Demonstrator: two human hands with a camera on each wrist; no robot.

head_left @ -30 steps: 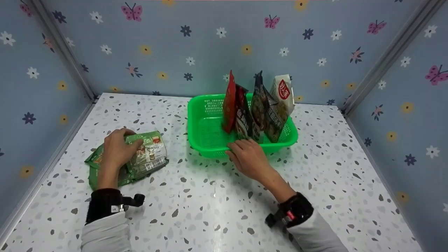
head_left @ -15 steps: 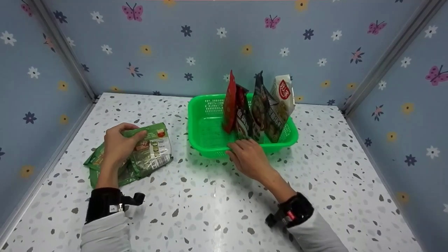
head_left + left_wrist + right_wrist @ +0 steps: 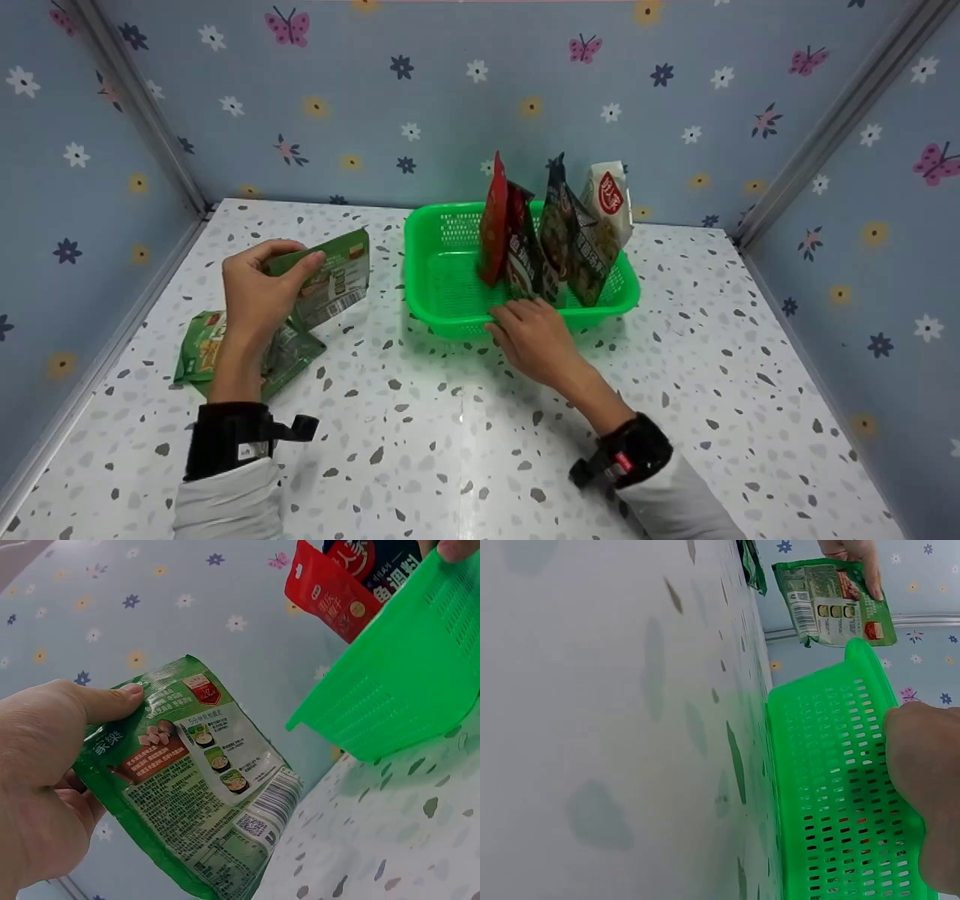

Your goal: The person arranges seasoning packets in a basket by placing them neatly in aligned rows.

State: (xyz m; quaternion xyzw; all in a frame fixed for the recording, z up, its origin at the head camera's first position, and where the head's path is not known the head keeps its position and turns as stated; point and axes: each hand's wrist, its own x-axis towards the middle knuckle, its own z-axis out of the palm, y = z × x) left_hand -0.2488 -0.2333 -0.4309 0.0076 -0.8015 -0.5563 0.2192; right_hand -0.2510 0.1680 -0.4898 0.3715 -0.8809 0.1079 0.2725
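My left hand (image 3: 259, 292) pinches a green food packet (image 3: 199, 784) by its top edge, thumb on the printed back with its barcode. The packet is tilted and raised over the table at the left. Under that hand and forearm lie other green packets (image 3: 199, 349), partly hidden by the arm. My right hand (image 3: 536, 337) grips the front rim of a green plastic basket (image 3: 442, 319). Inside the basket, toward its right side, stand a red packet (image 3: 493, 232), dark packets (image 3: 555, 225) and a white packet with a red logo (image 3: 609, 199).
The speckled white table (image 3: 420, 450) runs back to a flower-patterned wall (image 3: 450, 97), with side walls at left and right. In the basket, the bare floor (image 3: 450, 281) shows left of the red packet.
My left hand has lifted the green packet off the others and turned it more upright, moving it slightly up and right. The right hand and the basket stay put.
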